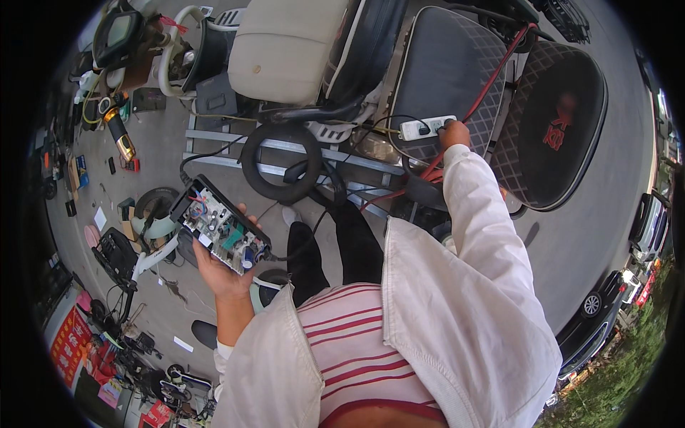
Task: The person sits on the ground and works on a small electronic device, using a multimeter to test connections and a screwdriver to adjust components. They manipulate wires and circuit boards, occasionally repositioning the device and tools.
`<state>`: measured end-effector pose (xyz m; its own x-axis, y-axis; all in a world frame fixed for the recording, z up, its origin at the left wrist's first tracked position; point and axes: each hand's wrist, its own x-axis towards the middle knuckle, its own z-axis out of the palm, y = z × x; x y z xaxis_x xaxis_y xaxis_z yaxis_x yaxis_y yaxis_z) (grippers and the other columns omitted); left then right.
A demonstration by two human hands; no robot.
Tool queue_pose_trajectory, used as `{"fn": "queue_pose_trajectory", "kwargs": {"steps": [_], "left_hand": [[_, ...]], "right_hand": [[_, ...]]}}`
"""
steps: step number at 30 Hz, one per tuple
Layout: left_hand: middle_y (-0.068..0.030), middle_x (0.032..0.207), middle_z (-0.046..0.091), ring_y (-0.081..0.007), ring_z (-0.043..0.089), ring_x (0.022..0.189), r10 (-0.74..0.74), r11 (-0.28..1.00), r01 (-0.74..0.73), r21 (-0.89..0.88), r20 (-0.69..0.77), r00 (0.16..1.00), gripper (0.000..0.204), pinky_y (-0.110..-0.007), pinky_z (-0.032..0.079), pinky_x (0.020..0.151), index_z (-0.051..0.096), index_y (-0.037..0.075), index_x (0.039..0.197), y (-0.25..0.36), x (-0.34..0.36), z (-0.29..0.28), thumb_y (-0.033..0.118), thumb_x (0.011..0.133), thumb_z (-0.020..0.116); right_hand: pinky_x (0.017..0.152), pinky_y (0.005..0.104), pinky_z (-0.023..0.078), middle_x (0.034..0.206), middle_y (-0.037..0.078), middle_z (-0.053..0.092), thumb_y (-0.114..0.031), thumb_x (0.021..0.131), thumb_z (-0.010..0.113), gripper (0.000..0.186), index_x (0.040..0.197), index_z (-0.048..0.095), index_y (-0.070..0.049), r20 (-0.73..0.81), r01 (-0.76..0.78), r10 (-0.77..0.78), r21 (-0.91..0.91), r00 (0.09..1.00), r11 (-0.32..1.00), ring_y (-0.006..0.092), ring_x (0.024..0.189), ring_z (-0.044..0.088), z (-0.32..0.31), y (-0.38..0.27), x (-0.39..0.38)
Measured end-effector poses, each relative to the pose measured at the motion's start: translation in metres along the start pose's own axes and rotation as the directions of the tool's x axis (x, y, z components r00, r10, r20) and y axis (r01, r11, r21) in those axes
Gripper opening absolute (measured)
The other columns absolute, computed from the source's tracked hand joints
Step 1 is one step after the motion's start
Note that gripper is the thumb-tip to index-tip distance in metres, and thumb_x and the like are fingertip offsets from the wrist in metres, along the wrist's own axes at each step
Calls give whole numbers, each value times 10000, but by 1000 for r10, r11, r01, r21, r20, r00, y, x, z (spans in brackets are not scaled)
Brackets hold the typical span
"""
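Observation:
My left hand (227, 269) is closed around an opened charger (220, 227), a black case whose circuit board, coils and capacitors lie bare and face up. Black cables come out of both ends of the case. Out to the right, my right hand (454, 134) grips a dark plug at the right end of a white power strip (412, 130). A second black plug sits in the strip beside it. The strip rests on a black quilted scooter seat (444, 78); my fingers partly hide the plug.
A black rubber tube ring (251, 161) lies over a metal ladder-like frame (364, 162). Beige (280, 50) and black seats (560, 128) stand ahead. A red cable (492, 77) crosses the quilted seat. Tools and scooter parts litter the ground at left; parked cars (591, 307) line the right.

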<state>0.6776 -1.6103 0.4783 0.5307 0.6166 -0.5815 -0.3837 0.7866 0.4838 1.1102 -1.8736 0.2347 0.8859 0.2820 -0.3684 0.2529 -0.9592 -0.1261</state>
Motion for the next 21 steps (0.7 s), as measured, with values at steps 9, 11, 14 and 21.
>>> {"fn": "queue_pose_trajectory", "kwargs": {"steps": [9, 11, 14, 21], "left_hand": [[-244, 1271, 535, -394, 593, 1056, -8, 1000, 8, -14, 5, 1000, 613, -514, 492, 923, 442, 69, 1372, -3, 4, 5, 498, 987, 232], [-243, 1272, 533, -397, 590, 1060, -5, 1000, 5, -8, -6, 1000, 617, -510, 498, 913, 431, 70, 1378, -4, 4, 7, 500, 984, 232], [-244, 1274, 529, -402, 584, 1067, -1, 1000, 1, -12, 14, 1000, 628, -504, 508, 896, 411, 73, 1392, -5, 2, 9, 512, 979, 234], [-246, 1244, 552, -388, 595, 1051, -17, 1000, 17, 0, 44, 999, 634, -477, 512, 890, 425, 38, 1365, 5, 0, 26, 499, 992, 201]], "right_hand": [[848, 453, 515, 981, 231, 670, -197, 816, 656, 218, 947, 686, -25, -14, -50, 50, -13, 999, 999, 390, 950, 643, -5, -9, -8], [844, 464, 513, 953, 225, 675, -197, 799, 680, 211, 922, 678, -26, -24, -60, 60, -18, 998, 998, 389, 938, 647, 2, -10, -6], [841, 469, 516, 972, 239, 668, -201, 797, 699, 237, 942, 663, -18, -25, -64, 63, -31, 998, 997, 401, 947, 644, 12, -11, -5], [829, 479, 517, 974, 263, 664, -135, 793, 632, 203, 938, 682, -2, -17, -44, 43, -70, 999, 997, 423, 945, 644, 24, -7, 4]]}}
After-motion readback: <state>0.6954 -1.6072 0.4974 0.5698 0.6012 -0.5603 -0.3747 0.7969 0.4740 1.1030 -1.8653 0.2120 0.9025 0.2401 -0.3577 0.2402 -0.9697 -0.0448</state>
